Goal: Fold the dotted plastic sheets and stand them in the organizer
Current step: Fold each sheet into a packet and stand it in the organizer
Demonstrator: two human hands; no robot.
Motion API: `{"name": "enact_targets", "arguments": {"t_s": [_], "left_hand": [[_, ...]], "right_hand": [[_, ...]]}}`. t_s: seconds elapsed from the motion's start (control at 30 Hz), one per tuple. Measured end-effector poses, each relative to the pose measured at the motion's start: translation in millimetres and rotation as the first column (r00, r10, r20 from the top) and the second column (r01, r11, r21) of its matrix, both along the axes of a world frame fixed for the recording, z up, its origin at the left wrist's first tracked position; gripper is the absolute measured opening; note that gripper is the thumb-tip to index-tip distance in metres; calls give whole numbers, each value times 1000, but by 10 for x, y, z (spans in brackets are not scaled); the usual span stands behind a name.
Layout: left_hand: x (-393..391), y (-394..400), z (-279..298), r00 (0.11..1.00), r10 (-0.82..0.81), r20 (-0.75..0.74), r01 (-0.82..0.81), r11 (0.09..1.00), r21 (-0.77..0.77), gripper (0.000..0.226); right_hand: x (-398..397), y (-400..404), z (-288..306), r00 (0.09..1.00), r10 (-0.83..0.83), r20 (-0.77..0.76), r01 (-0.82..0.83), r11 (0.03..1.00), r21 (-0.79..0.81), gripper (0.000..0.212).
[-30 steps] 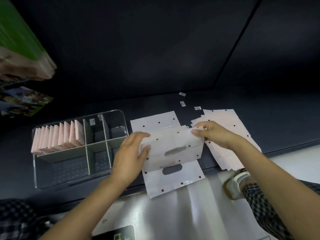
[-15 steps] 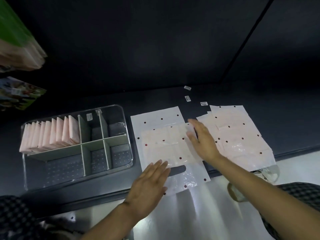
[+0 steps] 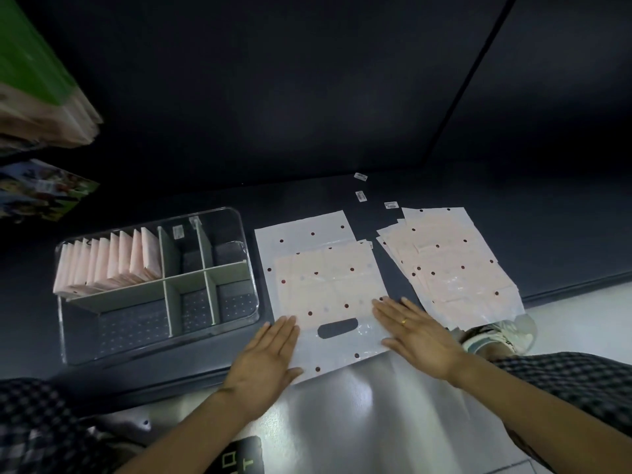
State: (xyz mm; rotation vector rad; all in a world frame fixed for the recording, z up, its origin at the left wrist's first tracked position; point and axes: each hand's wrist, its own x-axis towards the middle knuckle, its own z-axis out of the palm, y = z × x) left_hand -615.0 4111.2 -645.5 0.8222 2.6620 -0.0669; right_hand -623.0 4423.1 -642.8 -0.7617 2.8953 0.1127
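A white dotted plastic sheet [image 3: 307, 234] with a handle cut-out lies flat on the dark table, and a pinkish dotted sheet [image 3: 325, 285] is laid on top of it. My left hand [image 3: 265, 357] presses flat on the lower left corner of the white sheet. My right hand [image 3: 417, 333] presses flat on its lower right side, fingers straight. A pile of more dotted sheets [image 3: 451, 265] lies to the right. The clear organizer [image 3: 246, 230] stands at the left with several folded pink sheets [image 3: 109, 265] upright in its back left compartment.
The organizer's grey dividers [image 3: 201, 268] form other compartments that hold no sheets. Three small white labels [image 3: 360, 196] lie behind the sheets. The table's front edge [image 3: 564, 285] runs just past my hands. Stacked packs [image 3: 37, 107] hang at the far left.
A second ago both hands held the pinkish sheet up above the white one. It now lies flat, and both hands have slid down to the sheet's near corners.
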Motion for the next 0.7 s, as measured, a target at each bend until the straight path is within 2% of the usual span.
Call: {"name": "enact_targets", "arguments": {"t_s": [0.13, 0.2, 0.27, 0.33, 0.37, 0.5, 0.63, 0.7], "left_hand": [[37, -207, 13, 999, 35, 6, -35, 999, -10, 70], [25, -202, 23, 999, 53, -7, -53, 997, 47, 68], [-10, -142, 129, 996, 75, -41, -68, 987, 149, 57], [-45, -53, 210, 989, 100, -110, -69, 965, 251, 36], [-64, -3, 214, 980, 136, -147, -84, 945, 315, 32], [-168, 237, 178, 977, 206, -49, -167, 892, 419, 30], [-295, 372, 90, 977, 211, -19, -191, 917, 350, 34], [-338, 396, 58, 977, 214, -17, -197, 924, 329, 35]], "right_hand": [[-10, 117, 70, 996, -62, -66, 59, 997, -56, 54], [-74, 31, 78, 986, -75, -147, 53, 987, -149, 40], [-147, -86, 92, 979, -83, -188, 37, 971, -238, 24], [-208, -172, 93, 986, -100, -137, 60, 961, -272, 34], [-237, -197, 101, 990, -89, -108, 57, 963, -263, 36], [-322, -246, 49, 994, -90, 54, 97, 985, -140, 35], [-363, -235, 115, 1000, 9, 18, -8, 1000, -30, 22], [-365, -212, 150, 995, 84, -53, -83, 996, 25, 29]]}}
